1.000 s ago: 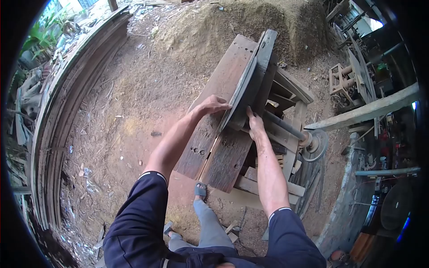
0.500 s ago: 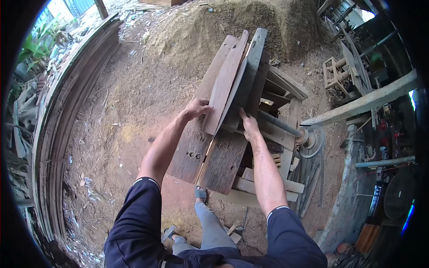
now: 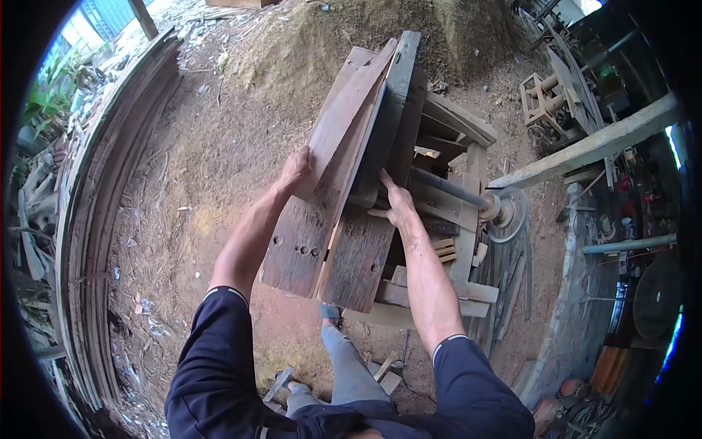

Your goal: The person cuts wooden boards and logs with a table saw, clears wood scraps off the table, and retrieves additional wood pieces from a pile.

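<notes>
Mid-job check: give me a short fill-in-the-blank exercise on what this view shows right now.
1. Counting the left hand and the right hand, the number of hands holding the loose board is ____.
2. The round wheel at the end of the metal shaft is on the ____ side of the table.
3. The long stacked planks lie along the ____ side of the view.
4. The sleeves are dark ____.

Missing words: one; right; left; blue.

Brown plank [image 3: 342,121], navy sleeve [image 3: 216,358], seemingly grey beam [image 3: 396,88]
</notes>
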Tool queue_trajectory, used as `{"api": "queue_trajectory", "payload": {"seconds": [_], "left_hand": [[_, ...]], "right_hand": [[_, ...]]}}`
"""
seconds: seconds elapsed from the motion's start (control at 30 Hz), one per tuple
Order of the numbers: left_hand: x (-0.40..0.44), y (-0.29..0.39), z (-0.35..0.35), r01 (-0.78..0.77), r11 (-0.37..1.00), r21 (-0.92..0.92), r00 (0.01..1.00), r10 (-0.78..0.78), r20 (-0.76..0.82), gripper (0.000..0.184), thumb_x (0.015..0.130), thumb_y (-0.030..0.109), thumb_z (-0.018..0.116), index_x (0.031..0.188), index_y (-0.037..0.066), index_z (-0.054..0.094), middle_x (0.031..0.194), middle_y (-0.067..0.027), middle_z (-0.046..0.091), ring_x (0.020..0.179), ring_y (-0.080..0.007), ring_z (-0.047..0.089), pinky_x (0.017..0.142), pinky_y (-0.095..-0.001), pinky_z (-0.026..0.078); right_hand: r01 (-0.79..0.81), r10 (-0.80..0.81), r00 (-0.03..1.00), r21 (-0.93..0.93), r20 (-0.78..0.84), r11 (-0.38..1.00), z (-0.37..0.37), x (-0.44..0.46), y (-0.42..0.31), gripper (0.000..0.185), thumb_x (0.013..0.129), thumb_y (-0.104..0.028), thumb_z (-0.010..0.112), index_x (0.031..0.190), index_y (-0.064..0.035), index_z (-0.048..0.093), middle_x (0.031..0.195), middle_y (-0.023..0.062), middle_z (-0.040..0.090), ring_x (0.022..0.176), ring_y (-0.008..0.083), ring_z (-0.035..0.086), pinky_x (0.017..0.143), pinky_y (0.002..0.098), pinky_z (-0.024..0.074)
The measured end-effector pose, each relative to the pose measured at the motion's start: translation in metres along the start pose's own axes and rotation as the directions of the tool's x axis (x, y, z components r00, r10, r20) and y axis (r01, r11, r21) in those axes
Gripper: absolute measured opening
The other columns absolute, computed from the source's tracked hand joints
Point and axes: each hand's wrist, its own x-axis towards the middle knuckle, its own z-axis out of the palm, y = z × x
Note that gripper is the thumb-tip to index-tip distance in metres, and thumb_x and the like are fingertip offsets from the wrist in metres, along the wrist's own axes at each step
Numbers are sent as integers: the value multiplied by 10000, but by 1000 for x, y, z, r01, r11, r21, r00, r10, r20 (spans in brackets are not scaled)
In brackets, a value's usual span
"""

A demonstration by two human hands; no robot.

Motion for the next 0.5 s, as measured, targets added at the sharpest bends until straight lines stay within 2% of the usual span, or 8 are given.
{"api": "queue_trajectory", "payload": {"seconds": [0.07, 0.13, 0.2, 0.27, 0.33, 0.37, 0.5], "left_hand": [[-4, 1, 0, -20, 1000, 6, 1000, 20, -24, 291, 991, 285, 438, 998, 8, 528, 923, -298, 629, 903, -483, 600, 780, -556, 459], [-6, 1, 2, -42, 999, 13, 998, 43, -42, 295, 993, 290, 436, 997, 8, 525, 902, -296, 630, 880, -485, 602, 767, -558, 462], [-6, 3, 0, -69, 997, 23, 995, 71, -73, 299, 994, 294, 435, 997, 8, 521, 880, -294, 631, 857, -488, 605, 754, -560, 464], [-6, 6, -4, -37, 999, 13, 999, 37, -31, 299, 996, 300, 435, 992, 10, 508, 853, -287, 626, 834, -483, 607, 735, -553, 470], [-3, -1, -2, -43, 999, -11, 999, 42, -20, 304, 989, 313, 448, 1008, 16, 510, 894, -293, 625, 880, -484, 602, 759, -542, 465], [-2, -6, -1, -50, 998, -37, 999, 50, -4, 311, 982, 326, 461, 1023, 22, 512, 936, -298, 624, 926, -486, 597, 784, -531, 461], [-1, -3, -4, -26, 1000, -4, 999, 26, 21, 296, 987, 304, 453, 1006, 14, 506, 923, -294, 621, 917, -482, 597, 772, -531, 459]], "right_hand": [[-38, 38, 999, 53, 10, 998, 2, -3, 3, 797, 853, -482, 703, 1440, -49, 382, 1514, 134, 333, 1372, 371, 326, 955, 690, 418], [-21, 31, 997, 128, -74, 992, 10, -10, -1, 767, 836, -432, 735, 1411, -42, 411, 1477, 143, 374, 1339, 385, 364, 951, 696, 420], [-27, 42, 995, 159, -90, 987, 10, -6, -1, 753, 824, -401, 753, 1396, -39, 425, 1455, 144, 396, 1323, 390, 380, 947, 705, 416], [-30, 50, 993, 187, -103, 982, 9, -2, -3, 739, 812, -370, 771, 1381, -36, 439, 1434, 144, 418, 1307, 396, 395, 942, 714, 413], [-23, 67, 976, 207, -205, 978, 13, -5, -6, 691, 793, -331, 790, 1334, -38, 475, 1380, 143, 462, 1265, 400, 434, 934, 731, 402], [-25, 67, 978, 206, -199, 978, 14, -4, -5, 691, 793, -331, 790, 1334, -38, 475, 1380, 143, 462, 1265, 400, 434, 934, 731, 402], [-3, 64, 960, 221, -273, 975, -3, -1, -7, 650, 769, -306, 809, 1280, -44, 506, 1330, 154, 496, 1213, 403, 479, 921, 745, 393]]}}
